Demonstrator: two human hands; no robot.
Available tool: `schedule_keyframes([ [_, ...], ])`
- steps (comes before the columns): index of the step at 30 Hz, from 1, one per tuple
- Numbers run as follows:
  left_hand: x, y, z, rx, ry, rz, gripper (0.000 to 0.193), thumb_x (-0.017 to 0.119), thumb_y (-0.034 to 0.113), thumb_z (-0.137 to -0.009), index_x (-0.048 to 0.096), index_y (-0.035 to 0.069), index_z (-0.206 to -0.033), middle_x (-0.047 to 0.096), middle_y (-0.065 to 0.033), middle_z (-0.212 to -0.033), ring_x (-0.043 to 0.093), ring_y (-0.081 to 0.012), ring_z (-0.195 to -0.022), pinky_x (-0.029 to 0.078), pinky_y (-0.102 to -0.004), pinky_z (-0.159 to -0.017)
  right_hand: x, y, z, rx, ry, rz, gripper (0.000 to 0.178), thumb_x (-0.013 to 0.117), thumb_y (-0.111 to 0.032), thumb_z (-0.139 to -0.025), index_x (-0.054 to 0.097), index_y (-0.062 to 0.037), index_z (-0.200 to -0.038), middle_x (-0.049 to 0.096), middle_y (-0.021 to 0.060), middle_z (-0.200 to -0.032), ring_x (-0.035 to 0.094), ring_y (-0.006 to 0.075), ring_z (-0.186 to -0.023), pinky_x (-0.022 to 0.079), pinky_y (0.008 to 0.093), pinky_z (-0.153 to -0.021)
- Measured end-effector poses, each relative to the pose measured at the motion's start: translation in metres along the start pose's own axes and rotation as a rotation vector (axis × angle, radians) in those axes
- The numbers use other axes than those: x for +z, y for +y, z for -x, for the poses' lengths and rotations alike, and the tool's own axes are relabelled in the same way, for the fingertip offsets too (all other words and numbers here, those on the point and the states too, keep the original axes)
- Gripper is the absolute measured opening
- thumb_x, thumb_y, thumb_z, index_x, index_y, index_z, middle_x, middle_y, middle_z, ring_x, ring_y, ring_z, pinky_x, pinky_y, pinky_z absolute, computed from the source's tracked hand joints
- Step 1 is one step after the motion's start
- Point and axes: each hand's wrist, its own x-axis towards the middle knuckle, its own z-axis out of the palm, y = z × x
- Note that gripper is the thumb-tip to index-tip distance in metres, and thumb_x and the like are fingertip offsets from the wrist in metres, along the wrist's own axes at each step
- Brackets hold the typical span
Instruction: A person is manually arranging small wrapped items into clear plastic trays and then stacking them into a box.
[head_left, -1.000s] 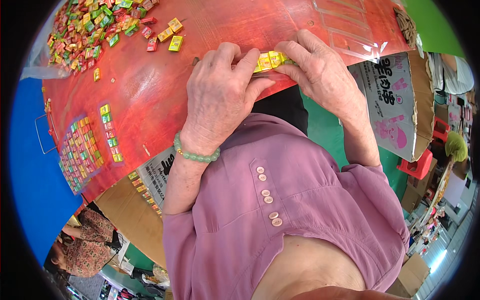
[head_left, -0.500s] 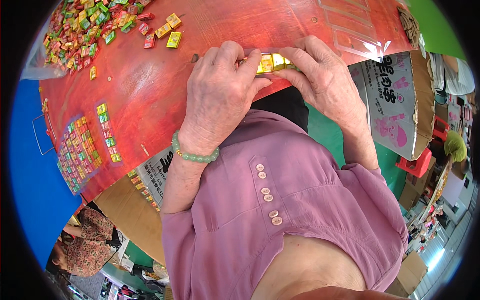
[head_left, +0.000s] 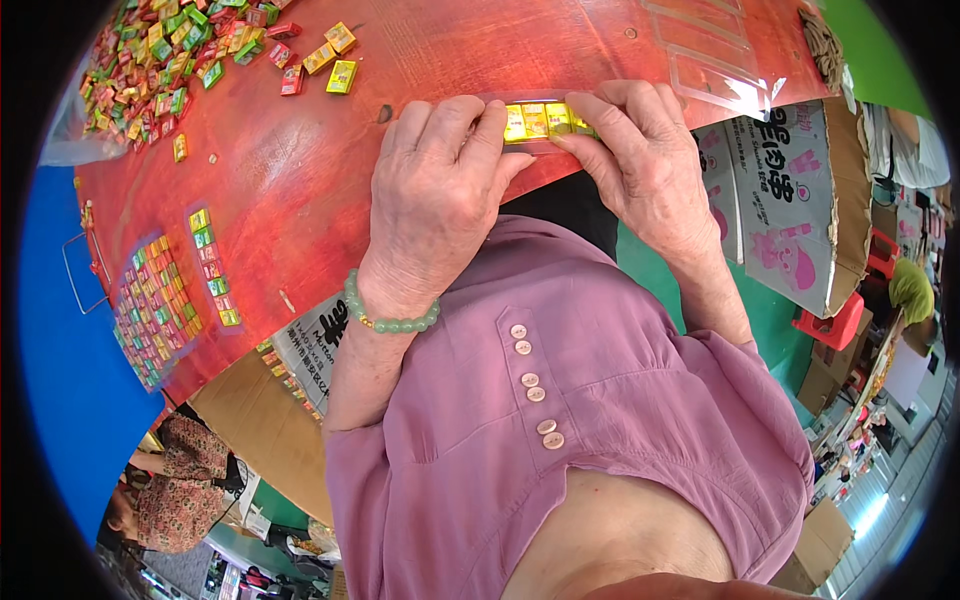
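Note:
Near the table's front edge lies a narrow clear plastic tray (head_left: 547, 143) with a row of small yellow boxes (head_left: 535, 120) in it. My left hand (head_left: 435, 185), with a green bead bracelet at its wrist, has its fingers and thumb closed about the tray's left end. At the other end my right hand (head_left: 645, 160) pinches the tray between thumb and fingers. Both ends of the row are covered by my fingers. The boxes in the middle show between the two hands.
A heap of small coloured boxes (head_left: 160, 70) covers the far left, with a few loose yellow boxes (head_left: 341, 77) beside it. Filled rows (head_left: 158, 310) and a single filled strip (head_left: 213, 265) lie left. Clear trays (head_left: 705, 60) lie far right. A carton (head_left: 785, 210) stands right.
My left hand has shifted slightly left and its fingers have drawn back, so more of the yellow boxes show. My right hand has moved slightly down.

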Motion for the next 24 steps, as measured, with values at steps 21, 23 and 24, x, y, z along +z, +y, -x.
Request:
schedule_keyframes([
  [21,-0.002,0.001,0.015,-0.060,-0.081,-0.046,0.046,0.073,0.013,-0.090,0.064,-0.003,-0.133,0.062,-0.0175,-0.141,0.054,-0.0341,-0.139,0.046,-0.0435,-0.113,0.026,0.002,0.039,0.008,-0.006,0.146,0.055,0.065,-0.033,-0.100,0.058,-0.0029,-0.145,0.053,0.0157,-0.154,0.048,0.0325,-0.144,0.035,0.0480,-0.118],
  [23,-0.003,0.001,0.016,-0.074,-0.136,-0.049,0.059,0.073,0.017,-0.091,0.055,-0.003,-0.143,0.054,-0.0192,-0.150,0.049,-0.0342,-0.143,0.042,-0.0446,-0.117,0.027,0.002,0.039,0.009,0.000,0.162,0.055,0.064,-0.033,-0.100,0.057,-0.0028,-0.146,0.053,0.0159,-0.154,0.048,0.0327,-0.144,0.035,0.0481,-0.118],
  [24,-0.003,0.001,0.016,-0.076,-0.135,-0.050,0.059,0.073,0.017,-0.091,0.055,-0.003,-0.143,0.054,-0.0192,-0.150,0.049,-0.0342,-0.143,0.042,-0.0446,-0.117,0.027,0.002,0.039,0.007,0.000,0.161,0.055,0.064,-0.033,-0.100,0.057,-0.0028,-0.146,0.053,0.0159,-0.154,0.048,0.0327,-0.144,0.035,0.0481,-0.118],
])
